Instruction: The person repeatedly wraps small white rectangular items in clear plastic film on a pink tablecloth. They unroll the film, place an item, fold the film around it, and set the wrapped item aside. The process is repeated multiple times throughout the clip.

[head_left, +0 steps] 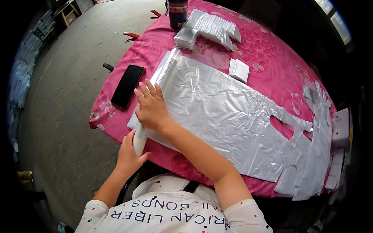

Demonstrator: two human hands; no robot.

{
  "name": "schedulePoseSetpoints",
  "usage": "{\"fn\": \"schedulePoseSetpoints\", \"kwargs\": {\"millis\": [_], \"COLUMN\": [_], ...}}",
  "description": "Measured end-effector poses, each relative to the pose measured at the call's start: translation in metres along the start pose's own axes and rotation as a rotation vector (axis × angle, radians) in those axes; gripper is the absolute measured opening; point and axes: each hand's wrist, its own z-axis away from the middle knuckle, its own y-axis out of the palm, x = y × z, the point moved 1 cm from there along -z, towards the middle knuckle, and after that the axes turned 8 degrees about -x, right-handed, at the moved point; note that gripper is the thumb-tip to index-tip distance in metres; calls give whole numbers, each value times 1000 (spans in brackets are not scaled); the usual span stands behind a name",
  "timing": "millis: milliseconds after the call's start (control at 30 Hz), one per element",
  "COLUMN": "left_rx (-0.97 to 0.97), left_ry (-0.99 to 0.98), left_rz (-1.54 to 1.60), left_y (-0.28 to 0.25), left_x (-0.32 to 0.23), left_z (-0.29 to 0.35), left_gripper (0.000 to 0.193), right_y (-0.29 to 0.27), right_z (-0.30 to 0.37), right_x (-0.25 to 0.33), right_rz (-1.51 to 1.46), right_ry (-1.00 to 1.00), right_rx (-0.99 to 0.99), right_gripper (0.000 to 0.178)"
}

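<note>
Winding silvery film (210, 101) onto a white tube (140, 138), seemingly, left hand (127, 154) grasping its near end, right hand (151, 110) open atop; next turn likely needs even pressure.

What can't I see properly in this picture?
In the head view:
- Bottle: its top is cut off by the upper edge.
- Roll: partly hidden under the right hand's grip.
- Bluish pile, far left: too blurry to tell what it is.

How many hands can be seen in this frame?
2: the left hand cups the near end of the white tube; the right hand lies, fingers extended, across the rolled silvery plastic sheet.
</note>
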Motion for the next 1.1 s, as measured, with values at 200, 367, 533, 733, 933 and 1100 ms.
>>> {"fn": "schedulePoseSetpoints", "kwargs": {"millis": [200, 367, 533, 733, 933, 1100], "left_rx": [374, 1026, 1196, 1109, 1281, 1299], "left_ry": [-366, -555, -678, -502, -542, -585], "left_rz": [773, 1748, 1487, 1155, 1359, 1478], "left_y": [-4, 6, 23, 34, 45, 60], "left_x": [-12, -38, -85, -96, -97, -91], "left_z": [1, -2, -13, -14, -7, 0], "left_gripper": [59, 72, 82, 74, 74, 84], "right_y": [-26, -112, -152, -174, -173, -162], "right_z": [24, 23, 43, 59, 75, 85], "right_x": [-2, -4, -22, -23, -22, -18], "right_rz": [-297, -1730, -1536, -1450, -1526, -1471], "right_ry": [424, 880, 906, 848, 826, 904], "right_rx": [-319, -395, -448, -548, -579, -550], "right_gripper": [80, 69, 62, 64, 59, 57]}}
